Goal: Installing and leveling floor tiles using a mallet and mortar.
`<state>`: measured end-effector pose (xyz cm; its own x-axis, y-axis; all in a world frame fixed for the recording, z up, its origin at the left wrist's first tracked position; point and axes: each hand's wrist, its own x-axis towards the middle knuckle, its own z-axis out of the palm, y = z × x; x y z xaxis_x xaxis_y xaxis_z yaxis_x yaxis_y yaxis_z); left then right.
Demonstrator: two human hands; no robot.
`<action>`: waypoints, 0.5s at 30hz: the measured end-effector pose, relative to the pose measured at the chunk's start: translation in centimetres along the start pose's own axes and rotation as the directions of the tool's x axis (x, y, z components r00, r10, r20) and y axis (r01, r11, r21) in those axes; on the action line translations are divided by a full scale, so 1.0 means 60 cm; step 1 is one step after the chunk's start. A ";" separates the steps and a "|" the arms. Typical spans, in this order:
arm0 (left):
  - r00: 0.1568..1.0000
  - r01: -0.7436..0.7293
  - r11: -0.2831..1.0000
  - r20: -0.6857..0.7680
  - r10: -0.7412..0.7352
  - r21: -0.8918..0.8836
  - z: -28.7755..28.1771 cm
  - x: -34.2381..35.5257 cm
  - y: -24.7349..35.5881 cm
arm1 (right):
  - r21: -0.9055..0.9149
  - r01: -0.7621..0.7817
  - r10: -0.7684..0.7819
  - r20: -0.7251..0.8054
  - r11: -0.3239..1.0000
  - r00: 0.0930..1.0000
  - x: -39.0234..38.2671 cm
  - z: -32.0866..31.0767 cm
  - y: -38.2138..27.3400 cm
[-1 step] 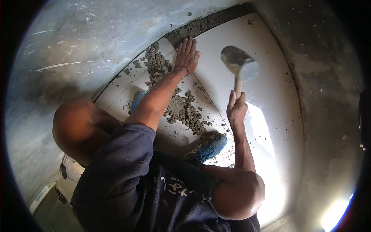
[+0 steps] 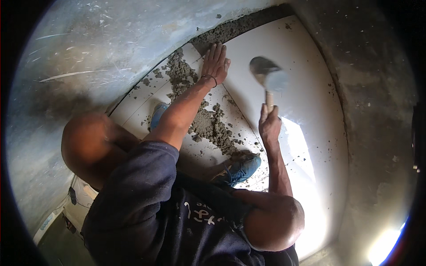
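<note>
My left hand (image 2: 215, 62) lies flat, fingers stretched out, on the edge of a large white tile (image 2: 310, 111) beside its join with the speckled tiles to the left. My right hand (image 2: 269, 122) grips the handle of a rubber mallet (image 2: 266, 73), whose motion-blurred dark and pale head is held over that large tile. Clumps of grey mortar (image 2: 208, 124) are strewn across the smaller tiled area (image 2: 142, 108), between and around my blue shoes (image 2: 242, 168).
Scuffed grey walls (image 2: 88, 53) rise at the left and right. A strip of wet mortar (image 2: 239, 24) runs along the back wall beyond the large tile. Pale items (image 2: 77, 208) lie at the lower left, and bright light falls from the lower right.
The mallet head has shifted a little to the left and is more blurred, and my right hand has moved slightly left with it. My left hand stays in place.
</note>
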<state>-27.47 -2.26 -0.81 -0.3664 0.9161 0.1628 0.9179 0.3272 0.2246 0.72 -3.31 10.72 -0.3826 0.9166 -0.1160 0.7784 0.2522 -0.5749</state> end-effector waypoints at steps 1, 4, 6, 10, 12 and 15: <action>0.996 -0.018 1.000 -0.085 0.017 -0.004 0.002 -0.002 0.000 | -0.093 -0.058 0.070 0.130 0.994 0.989 0.007 0.007 -0.002; 0.987 -0.014 0.996 -0.159 0.000 -0.083 0.008 -0.007 0.003 | -0.159 0.036 -0.021 0.089 0.987 0.996 0.018 0.010 0.001; 0.994 -0.005 0.999 -0.107 0.001 -0.035 0.010 -0.006 0.003 | -0.066 -0.091 0.091 0.000 0.994 0.996 0.017 0.001 0.002; 0.992 -0.006 1.000 -0.123 0.007 0.009 0.006 0.000 0.001 | 0.162 -0.069 0.089 -0.123 0.984 0.988 0.009 -0.001 -0.013; 0.987 -0.020 1.000 -0.161 0.018 -0.008 0.002 0.006 0.001 | -0.012 -0.124 0.125 0.046 0.992 0.991 0.011 0.008 -0.020; 0.994 0.009 1.000 -0.111 -0.010 -0.008 -0.001 0.009 0.003 | -0.218 -0.002 0.021 0.085 0.976 0.996 0.012 0.018 -0.021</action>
<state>-27.51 -1.75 -0.63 -0.3901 0.8813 0.2667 0.9133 0.3335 0.2339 -1.09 -3.32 10.47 -0.4069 0.8921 -0.1965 0.8690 0.3117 -0.3843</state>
